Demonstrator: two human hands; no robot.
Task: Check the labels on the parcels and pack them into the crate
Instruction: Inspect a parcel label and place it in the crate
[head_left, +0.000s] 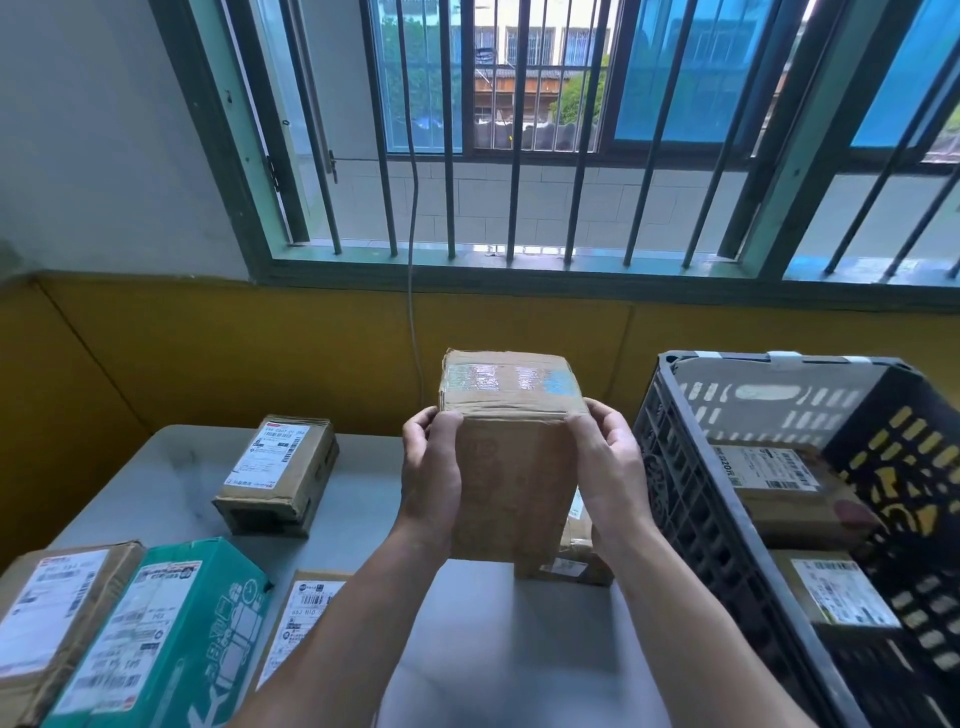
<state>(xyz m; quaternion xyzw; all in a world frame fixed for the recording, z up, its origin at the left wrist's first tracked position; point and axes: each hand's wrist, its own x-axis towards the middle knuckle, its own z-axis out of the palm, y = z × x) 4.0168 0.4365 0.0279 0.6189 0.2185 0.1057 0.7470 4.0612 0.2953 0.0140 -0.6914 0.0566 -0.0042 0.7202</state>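
Note:
I hold a brown cardboard parcel (511, 457) upright above the table, its taped top face tilted toward me. My left hand (430, 467) grips its left side and my right hand (608, 467) grips its right side. No label shows on the faces I see. A black slatted crate (691, 499) stands to the right, with two labelled brown parcels (779, 483) (836, 592) inside. On the table lie a small labelled brown parcel (278, 473), a brown parcel (47, 623), a green box (166, 634) and a labelled parcel (306, 618) partly hidden by my left forearm.
Another brown parcel (576, 556) lies on the grey table (509, 649) behind the held one. A yellow wall panel and a barred window rise behind the table. A thin cable (413, 291) hangs down from the window.

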